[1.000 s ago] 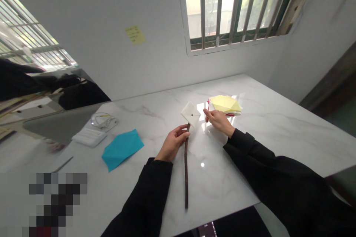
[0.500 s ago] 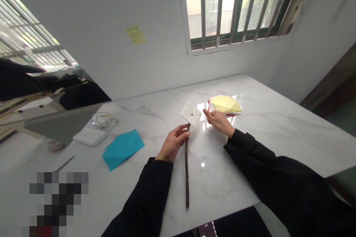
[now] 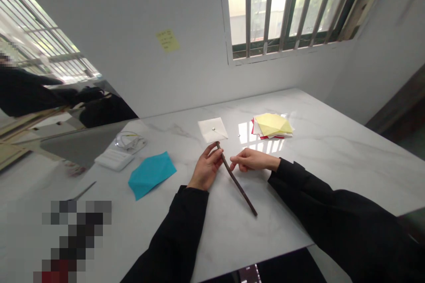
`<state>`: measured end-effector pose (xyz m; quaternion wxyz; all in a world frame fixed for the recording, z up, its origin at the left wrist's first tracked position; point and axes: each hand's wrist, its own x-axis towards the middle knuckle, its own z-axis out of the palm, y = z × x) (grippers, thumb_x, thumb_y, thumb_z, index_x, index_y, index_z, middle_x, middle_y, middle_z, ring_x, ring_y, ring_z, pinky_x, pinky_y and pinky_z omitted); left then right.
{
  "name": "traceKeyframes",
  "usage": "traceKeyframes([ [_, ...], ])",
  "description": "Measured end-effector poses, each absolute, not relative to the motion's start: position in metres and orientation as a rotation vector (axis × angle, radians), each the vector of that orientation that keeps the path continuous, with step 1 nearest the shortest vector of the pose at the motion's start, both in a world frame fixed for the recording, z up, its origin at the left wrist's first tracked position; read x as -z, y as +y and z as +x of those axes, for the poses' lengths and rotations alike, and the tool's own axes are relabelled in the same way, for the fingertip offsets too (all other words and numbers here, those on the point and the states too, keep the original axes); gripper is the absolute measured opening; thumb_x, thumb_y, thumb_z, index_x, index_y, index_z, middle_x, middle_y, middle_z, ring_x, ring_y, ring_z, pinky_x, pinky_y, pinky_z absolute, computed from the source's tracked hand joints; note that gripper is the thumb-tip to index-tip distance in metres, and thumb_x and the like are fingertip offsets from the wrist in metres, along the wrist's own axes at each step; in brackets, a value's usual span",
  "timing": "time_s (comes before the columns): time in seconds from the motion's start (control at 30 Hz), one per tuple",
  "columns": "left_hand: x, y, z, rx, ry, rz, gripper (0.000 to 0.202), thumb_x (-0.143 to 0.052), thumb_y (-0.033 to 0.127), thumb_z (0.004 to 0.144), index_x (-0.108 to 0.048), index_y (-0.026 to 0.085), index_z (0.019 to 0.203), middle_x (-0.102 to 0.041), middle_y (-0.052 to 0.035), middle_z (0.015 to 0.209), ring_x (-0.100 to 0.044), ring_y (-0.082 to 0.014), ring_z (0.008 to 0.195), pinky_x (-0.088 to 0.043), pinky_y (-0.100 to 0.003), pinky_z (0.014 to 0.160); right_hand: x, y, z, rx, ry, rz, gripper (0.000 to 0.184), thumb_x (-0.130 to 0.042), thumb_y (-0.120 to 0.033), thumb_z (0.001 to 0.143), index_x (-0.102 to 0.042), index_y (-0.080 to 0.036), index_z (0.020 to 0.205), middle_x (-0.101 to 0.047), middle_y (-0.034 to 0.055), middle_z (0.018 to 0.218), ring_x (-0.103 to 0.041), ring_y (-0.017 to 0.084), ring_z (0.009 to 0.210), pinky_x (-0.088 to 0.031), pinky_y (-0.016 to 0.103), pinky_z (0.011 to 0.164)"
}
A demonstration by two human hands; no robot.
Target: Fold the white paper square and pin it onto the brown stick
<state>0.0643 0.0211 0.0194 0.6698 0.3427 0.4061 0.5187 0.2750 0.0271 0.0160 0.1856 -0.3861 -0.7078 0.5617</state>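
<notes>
My left hand (image 3: 206, 169) pinches the upper end of a thin dark stick (image 3: 239, 185). A folded white paper square (image 3: 213, 130) with a small pin in its middle sits at the stick's top. The stick slants down to the right, over the marble table (image 3: 299, 177). My right hand (image 3: 248, 160) lies just right of the stick, its fingertips curled and touching the stick near the top; I cannot tell whether it grips it. Both arms wear black sleeves.
A blue folded paper (image 3: 151, 174) lies to the left. A stack of yellow, white and red papers (image 3: 272, 125) sits at the back right. A white device with a coiled cable (image 3: 123, 150) rests near a mirror (image 3: 49, 97). A barred window (image 3: 285, 4) is above.
The stick swung from pointing straight toward me to slanting down to the right. The white paper square shifted left. My right hand came back from beside the paper to the stick.
</notes>
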Motion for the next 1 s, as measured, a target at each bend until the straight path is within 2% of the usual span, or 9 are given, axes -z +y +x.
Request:
traceKeyframes([
  [0.07,-0.018,0.021,0.065,-1.184,0.907,0.772,0.05,-0.093,0.022,0.066,-0.07,0.021,0.111,-0.072,-0.0006,0.094,-0.064,-0.01,0.08,-0.052,-0.022,0.077,-0.017,0.019,0.267,-1.687,-2.035,-0.953,0.045,-0.059,-0.054,0.098,-0.079,-0.014,0.106,-0.054,-0.0041,0.061,-0.039,0.007,0.051,-0.03,0.022,0.052],
  [0.13,-0.018,0.021,0.065,-1.181,0.902,0.772,0.048,-0.092,0.021,0.066,-0.07,0.02,0.109,-0.071,-0.0002,0.092,-0.064,-0.0101,0.08,-0.052,-0.022,0.077,-0.018,0.015,0.262,-1.71,-2.043,-0.889,0.036,-0.068,-0.048,0.094,-0.079,-0.014,0.099,-0.054,-0.0044,0.062,-0.04,0.006,0.053,-0.031,0.021,0.053],
  [0.2,-0.017,0.021,0.065,-1.174,0.898,0.758,0.046,-0.091,0.021,0.068,-0.07,0.02,0.109,-0.071,-0.0002,0.092,-0.064,-0.0104,0.08,-0.052,-0.023,0.077,-0.018,0.015,0.261,-1.75,-2.02,-0.874,0.033,-0.07,-0.045,0.093,-0.077,-0.013,0.095,-0.054,-0.005,0.063,-0.039,0.006,0.053,-0.031,0.021,0.053],
  [0.33,-0.018,0.027,0.059,-1.227,0.899,0.675,0.035,-0.086,0.023,0.074,-0.071,0.022,0.106,-0.073,-0.0011,0.098,-0.066,-0.0111,0.081,-0.053,-0.023,0.076,-0.021,0.017,0.268,-1.916,-2.015,-0.83,0.033,-0.07,-0.045,0.093,-0.075,-0.013,0.095,-0.055,-0.006,0.063,-0.036,0.004,0.05,-0.028,0.021,0.049],
  [0.47,-0.019,0.032,0.053,-1.33,0.895,0.599,0.021,-0.081,0.027,0.08,-0.071,0.02,0.097,-0.073,-0.0004,0.091,-0.065,-0.0112,0.076,-0.054,-0.022,0.071,-0.025,0.015,0.273,-2.015,-2.183,-0.75,0.034,-0.07,-0.047,0.093,-0.076,-0.013,0.095,-0.055,-0.0061,0.063,-0.036,0.004,0.05,-0.025,0.021,0.048],
  [0.7,-0.02,0.032,0.055,-1.356,0.811,0.6,0.019,-0.08,0.023,0.083,-0.072,0.016,0.099,-0.074,-0.0004,0.089,-0.066,-0.0112,0.073,-0.053,-0.02,0.066,-0.018,0.016,0.273,-2.142,-2.235,-0.661,0.046,-0.074,-0.055,0.089,-0.077,-0.012,0.103,-0.055,-0.0051,0.063,-0.039,0.004,0.051,-0.027,0.02,0.049],
  [0.87,-0.014,0.031,0.055,-1.27,0.812,0.675,0.022,-0.081,0.028,0.083,-0.073,0.015,0.099,-0.075,-0.0036,0.095,-0.069,-0.0152,0.081,-0.056,-0.024,0.072,-0.009,0.021,0.267,-2.088,-1.741,-0.863,0.045,-0.064,-0.055,0.097,-0.072,-0.015,0.116,-0.062,-0.0008,0.079,-0.041,0.004,0.052,-0.03,0.018,0.045],
  [1.0,-0.009,0.029,0.055,-1.166,0.792,0.754,0.029,-0.084,0.031,0.08,-0.074,0.013,0.1,-0.077,-0.0073,0.101,-0.071,-0.0201,0.09,-0.057,-0.028,0.08,-0.001,0.026,0.261,-1.978,-1.292,-0.961,0.034,-0.062,-0.049,0.1,-0.067,-0.016,0.107,-0.065,0.0021,0.088,-0.052,0.005,0.058,-0.043,0.015,0.05],
])
